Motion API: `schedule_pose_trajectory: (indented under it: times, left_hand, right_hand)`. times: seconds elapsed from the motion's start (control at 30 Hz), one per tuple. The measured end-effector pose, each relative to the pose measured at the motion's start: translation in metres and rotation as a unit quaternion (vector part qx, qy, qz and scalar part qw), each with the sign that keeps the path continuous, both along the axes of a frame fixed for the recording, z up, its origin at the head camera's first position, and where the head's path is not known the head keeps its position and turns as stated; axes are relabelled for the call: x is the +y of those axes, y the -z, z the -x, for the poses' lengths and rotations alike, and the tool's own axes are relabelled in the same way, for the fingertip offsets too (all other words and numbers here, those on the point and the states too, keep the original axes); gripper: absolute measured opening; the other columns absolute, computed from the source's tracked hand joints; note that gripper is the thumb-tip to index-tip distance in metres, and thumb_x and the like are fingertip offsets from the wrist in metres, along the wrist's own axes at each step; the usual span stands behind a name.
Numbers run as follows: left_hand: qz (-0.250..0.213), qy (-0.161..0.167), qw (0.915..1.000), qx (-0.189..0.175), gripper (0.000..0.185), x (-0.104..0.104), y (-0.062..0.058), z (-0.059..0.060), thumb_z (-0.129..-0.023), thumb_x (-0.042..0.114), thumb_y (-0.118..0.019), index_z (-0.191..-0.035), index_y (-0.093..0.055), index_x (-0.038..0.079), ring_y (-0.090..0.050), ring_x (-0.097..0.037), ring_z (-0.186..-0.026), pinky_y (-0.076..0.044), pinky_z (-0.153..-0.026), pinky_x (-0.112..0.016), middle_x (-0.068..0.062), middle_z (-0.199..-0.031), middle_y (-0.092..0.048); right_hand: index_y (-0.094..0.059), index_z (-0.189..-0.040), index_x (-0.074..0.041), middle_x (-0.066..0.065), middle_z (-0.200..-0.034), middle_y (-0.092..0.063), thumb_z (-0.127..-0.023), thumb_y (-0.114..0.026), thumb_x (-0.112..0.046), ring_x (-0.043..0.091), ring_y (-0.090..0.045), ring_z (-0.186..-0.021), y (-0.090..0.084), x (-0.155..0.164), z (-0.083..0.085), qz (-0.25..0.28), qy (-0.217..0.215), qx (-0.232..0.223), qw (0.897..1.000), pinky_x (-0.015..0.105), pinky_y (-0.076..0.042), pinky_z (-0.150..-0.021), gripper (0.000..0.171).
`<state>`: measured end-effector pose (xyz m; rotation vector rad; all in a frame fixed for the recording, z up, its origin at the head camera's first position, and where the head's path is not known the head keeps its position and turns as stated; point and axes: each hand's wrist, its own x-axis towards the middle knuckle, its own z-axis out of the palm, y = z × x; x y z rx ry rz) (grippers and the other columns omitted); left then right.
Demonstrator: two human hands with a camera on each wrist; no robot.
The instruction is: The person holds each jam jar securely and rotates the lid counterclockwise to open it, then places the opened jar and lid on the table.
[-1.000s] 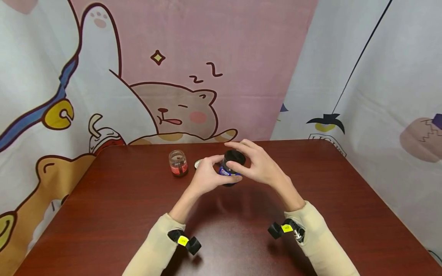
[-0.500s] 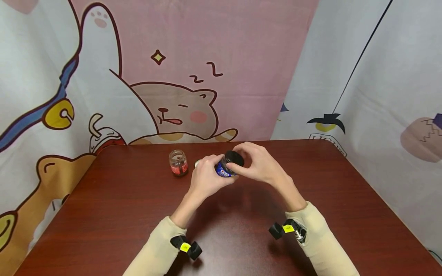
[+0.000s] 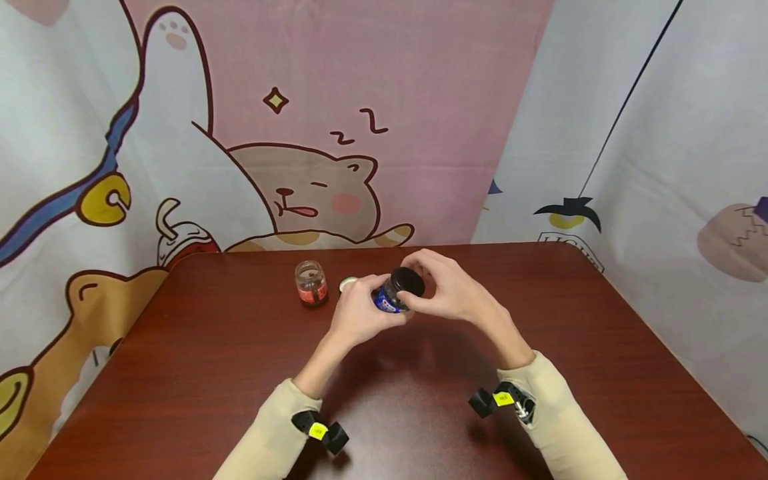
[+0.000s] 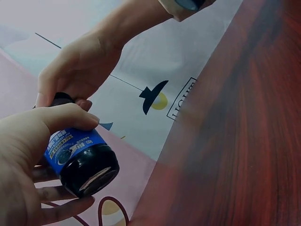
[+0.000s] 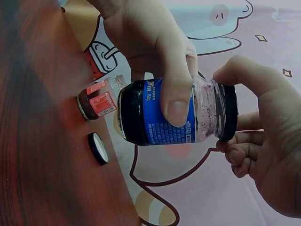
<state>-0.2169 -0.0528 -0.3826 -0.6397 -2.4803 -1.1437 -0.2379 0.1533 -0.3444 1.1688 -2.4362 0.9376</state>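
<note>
Left hand (image 3: 360, 313) grips the jar (image 3: 391, 297), right hand (image 3: 453, 293) pinches its lid (image 3: 409, 281): twisting step, needing a firm counter-turn

The table (image 3: 180, 373) is dark red-brown wood and a bit shiny. A small glass jar with a red label (image 3: 311, 283) stands on it near the far edge. A little round lid (image 3: 347, 284) lies flat just beside the jar.
</note>
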Motion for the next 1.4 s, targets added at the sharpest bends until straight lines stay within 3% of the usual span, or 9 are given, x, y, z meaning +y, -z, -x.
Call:
schedule_pose_trajectory:
  times: [0.27,0.7,1.07,1.4]
  left_hand:
    - [-0.085,0.06,0.9934,-0.047,0.049,-0.005,0.001,0.002,-0.068,0.022,-0.093,-0.112,-0.075,0.012,-0.065,-0.017,-0.082,-0.052,-0.071,-0.028,0.003,-0.095,-0.074]
    - [-0.121,-0.026,0.9882,-0.089,0.056,-0.015,0.008,0.001,-0.065,0.03,-0.094,-0.117,-0.076,0.019,-0.066,-0.017,-0.094,-0.052,-0.079,-0.036,0.006,-0.102,-0.075]
    - [-0.146,-0.039,0.9833,-0.101,0.056,-0.022,0.01,0.004,-0.067,0.03,-0.094,-0.118,-0.075,0.017,-0.067,-0.021,-0.094,-0.051,-0.077,-0.035,0.004,-0.099,-0.075]
    - [-0.134,-0.07,0.9829,-0.106,0.06,-0.028,0.018,0.006,-0.064,0.028,-0.096,-0.118,-0.075,0.013,-0.066,-0.018,-0.092,-0.05,-0.079,-0.036,0.002,-0.098,-0.076]
  right_hand:
    - [-0.062,-0.115,-0.011,-0.002,-0.088,-0.055,-0.087,-0.077,-0.025,0.016,-0.05,-0.07,-0.002,-0.001,-0.002,0.023,-0.013,0.002,1.0,0.029,-0.043,-0.061,0.035]
    - [-0.06,-0.119,-0.004,-0.003,-0.092,-0.055,-0.086,-0.075,-0.022,0.014,-0.051,-0.077,0.007,0.002,0.001,0.047,0.023,-0.003,0.999,0.029,-0.044,-0.065,0.04]
    - [-0.057,-0.12,-0.007,0.008,-0.096,-0.065,-0.083,-0.08,-0.02,0.014,-0.061,-0.082,0.019,0.005,0.007,0.049,0.047,-0.045,0.997,0.034,-0.052,-0.077,0.046]
    - [-0.053,-0.117,-0.003,0.002,-0.096,-0.066,-0.079,-0.084,-0.019,0.02,-0.069,-0.087,0.037,0.004,0.013,0.047,0.057,-0.081,0.994,0.042,-0.056,-0.082,0.052]
